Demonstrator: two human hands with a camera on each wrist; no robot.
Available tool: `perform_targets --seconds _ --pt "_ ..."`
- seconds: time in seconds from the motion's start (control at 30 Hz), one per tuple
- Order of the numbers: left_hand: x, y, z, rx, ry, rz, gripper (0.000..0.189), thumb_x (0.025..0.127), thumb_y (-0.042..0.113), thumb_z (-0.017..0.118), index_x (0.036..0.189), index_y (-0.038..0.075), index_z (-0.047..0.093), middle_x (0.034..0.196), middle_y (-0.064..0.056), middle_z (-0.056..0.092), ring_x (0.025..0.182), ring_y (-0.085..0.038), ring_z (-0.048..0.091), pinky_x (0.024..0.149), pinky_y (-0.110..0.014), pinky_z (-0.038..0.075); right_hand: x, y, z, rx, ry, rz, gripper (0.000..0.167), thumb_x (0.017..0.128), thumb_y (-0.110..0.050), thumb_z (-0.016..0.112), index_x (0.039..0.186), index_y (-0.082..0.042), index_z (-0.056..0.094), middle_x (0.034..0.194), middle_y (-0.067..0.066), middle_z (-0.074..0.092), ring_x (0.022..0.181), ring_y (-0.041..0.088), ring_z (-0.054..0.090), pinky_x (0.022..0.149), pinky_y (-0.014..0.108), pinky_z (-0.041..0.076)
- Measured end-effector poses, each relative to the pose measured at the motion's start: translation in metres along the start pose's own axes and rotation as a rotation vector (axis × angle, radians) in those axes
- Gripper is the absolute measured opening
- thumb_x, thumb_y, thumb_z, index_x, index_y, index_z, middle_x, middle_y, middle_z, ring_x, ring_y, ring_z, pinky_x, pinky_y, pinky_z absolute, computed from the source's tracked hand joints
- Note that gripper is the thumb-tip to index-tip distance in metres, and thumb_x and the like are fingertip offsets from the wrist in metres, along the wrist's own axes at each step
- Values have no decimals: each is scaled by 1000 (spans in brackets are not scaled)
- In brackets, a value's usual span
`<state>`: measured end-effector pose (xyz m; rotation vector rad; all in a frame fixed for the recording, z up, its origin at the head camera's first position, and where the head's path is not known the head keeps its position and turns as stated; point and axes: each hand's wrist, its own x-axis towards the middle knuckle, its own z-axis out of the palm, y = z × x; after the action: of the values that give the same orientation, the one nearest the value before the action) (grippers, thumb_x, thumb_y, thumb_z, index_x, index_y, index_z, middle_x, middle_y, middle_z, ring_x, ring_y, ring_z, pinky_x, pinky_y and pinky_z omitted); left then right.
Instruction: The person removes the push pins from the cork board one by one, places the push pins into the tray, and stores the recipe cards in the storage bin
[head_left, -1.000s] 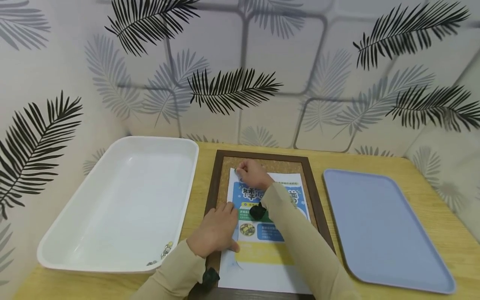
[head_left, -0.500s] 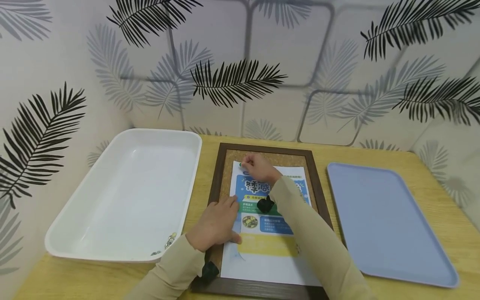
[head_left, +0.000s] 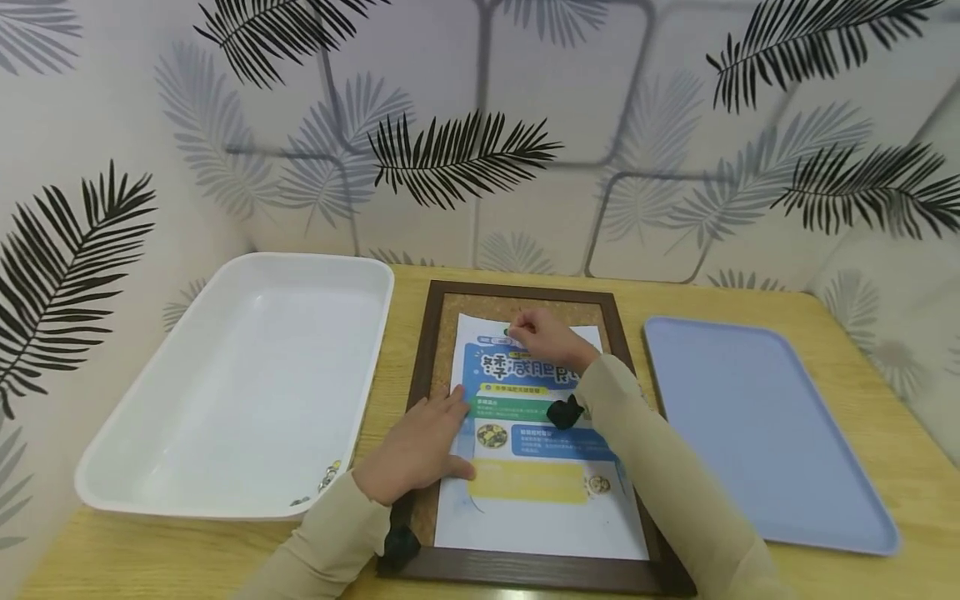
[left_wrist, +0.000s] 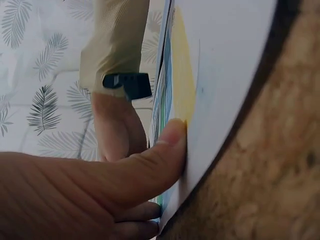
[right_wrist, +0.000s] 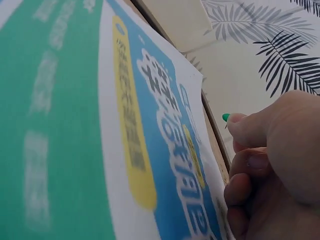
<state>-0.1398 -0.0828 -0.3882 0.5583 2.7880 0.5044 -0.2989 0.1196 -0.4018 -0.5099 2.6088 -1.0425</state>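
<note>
In right hand (head_left: 553, 340), pinches light-seeming green pin (right_wrist: 225, 117), best by head; with uncurled left hand (head_left: 416, 442), presses creasable-looking poster (head_left: 543, 444) at nine o'clock.

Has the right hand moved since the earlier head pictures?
Yes: the right hand has moved right, away from the left side of the brown frame.

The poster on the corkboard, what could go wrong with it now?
The small green pin is only pinched in the right hand's fingertips, so it might drop or poke a finger.

The poster could slide or tilt if the left hand, resting on its left edge, lets go.

In the left wrist view, part of that edge seems to stand off the corkboard, so the paper may curl or crease.
</note>
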Motion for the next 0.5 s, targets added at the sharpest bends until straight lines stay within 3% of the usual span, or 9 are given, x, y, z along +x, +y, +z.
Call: perform_targets --seconds 0.17,0.33,0.5 --pt "-1 -4 -1 -7 28 18 80 79 34 79 141 -2 44 154 -19 31 144 -37 25 115 -51 25 -18 5 -15 -39 -18 -24 20 101 -17 48 102 -2 62 78 3 50 71 16 45 76 32 39" --pt "0 -3 -1 -31 43 20 80 77 33 80 141 -2 45 154 -18 33 144 -36 26 115 -50 26 -43 13 -36 -79 25 -58 19 100 -15 51 101 1 61 74 3 45 71 17 46 73 33 38" --pt "0 -2 1 -54 32 0 81 77 31 81 141 -1 45 154 -17 32 145 -35 24 115 -49 25 -68 25 -53 -88 45 -103 20 101 -13 49 100 5 59 64 0 38 57 14 38 62 30 38"
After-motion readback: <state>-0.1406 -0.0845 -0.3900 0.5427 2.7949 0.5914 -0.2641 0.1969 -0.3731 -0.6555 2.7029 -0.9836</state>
